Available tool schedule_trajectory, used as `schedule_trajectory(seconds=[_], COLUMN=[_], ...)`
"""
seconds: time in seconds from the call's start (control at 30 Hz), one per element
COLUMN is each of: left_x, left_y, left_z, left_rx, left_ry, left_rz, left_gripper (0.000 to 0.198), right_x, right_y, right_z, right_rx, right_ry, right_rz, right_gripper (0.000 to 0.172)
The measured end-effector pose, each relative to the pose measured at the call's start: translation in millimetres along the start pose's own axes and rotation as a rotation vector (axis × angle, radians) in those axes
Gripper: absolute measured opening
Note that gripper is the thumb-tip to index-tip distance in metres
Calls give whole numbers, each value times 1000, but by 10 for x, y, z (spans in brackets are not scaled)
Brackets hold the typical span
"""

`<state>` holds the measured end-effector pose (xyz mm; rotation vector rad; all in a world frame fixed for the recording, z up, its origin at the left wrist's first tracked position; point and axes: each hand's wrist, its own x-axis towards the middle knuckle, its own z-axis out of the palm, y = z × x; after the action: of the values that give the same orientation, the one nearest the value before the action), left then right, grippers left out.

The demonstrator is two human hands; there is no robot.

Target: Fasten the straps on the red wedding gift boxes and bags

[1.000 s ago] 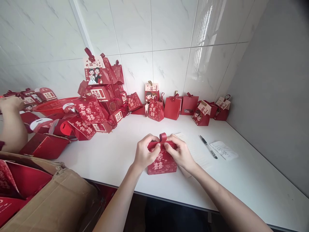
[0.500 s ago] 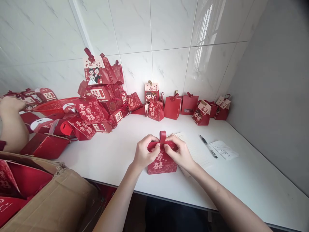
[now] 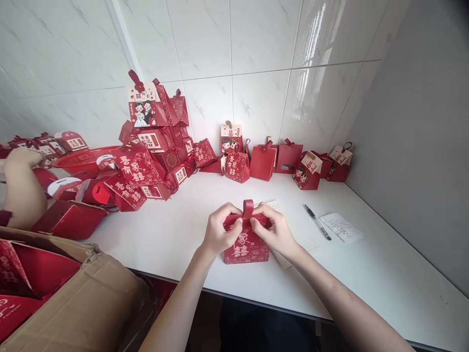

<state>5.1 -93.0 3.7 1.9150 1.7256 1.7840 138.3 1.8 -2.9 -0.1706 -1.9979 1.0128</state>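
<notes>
A small red gift box (image 3: 246,249) with white Chinese characters stands on the white table (image 3: 366,274) in front of me. My left hand (image 3: 220,231) pinches the left side of its top flap. On the right side, my right hand (image 3: 275,230) pinches the same top. A red loop tab (image 3: 248,208) sticks up between my fingers. Both hands are closed on the box.
A heap of finished red boxes (image 3: 146,146) rises at the back left, and a row of them (image 3: 278,159) lines the wall. A pen (image 3: 317,222) and paper slip (image 3: 340,227) lie to the right. A cardboard carton (image 3: 73,298) sits at lower left. Another person's arm (image 3: 20,188) shows at far left.
My hands and the box stay nearly still, with only small finger shifts at the top flap. The other person's arm at the left has shifted slightly.
</notes>
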Motion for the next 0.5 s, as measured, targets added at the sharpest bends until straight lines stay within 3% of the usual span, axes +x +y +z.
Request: schedule_trajectory(seconds=[0.5], left_x=[2], left_y=[27], left_z=[-13], left_rx=[-65], left_ry=[-32], left_rz=[-51], left_gripper=[7], right_x=[-7], right_y=[-1], right_z=[0], right_rx=[54], right_ry=[1], right_rz=[33], right_gripper=[10])
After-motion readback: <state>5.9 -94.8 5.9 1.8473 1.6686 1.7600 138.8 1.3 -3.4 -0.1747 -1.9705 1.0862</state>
